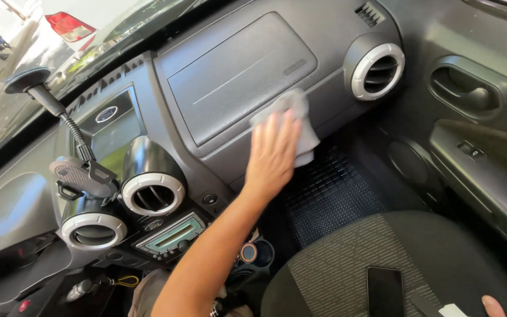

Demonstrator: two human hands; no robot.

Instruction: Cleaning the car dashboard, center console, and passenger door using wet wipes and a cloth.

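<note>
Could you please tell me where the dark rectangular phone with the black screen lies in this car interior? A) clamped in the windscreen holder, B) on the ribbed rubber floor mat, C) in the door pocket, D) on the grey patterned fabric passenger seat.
D: the dark rectangular phone with the black screen lies flat on the grey patterned fabric passenger seat, while the black windscreen holder stands empty.

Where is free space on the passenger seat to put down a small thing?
The seat is bare on its left and front, between the phone and the floor mat. The rear right is crowded: phone, white card, right hand.
</note>
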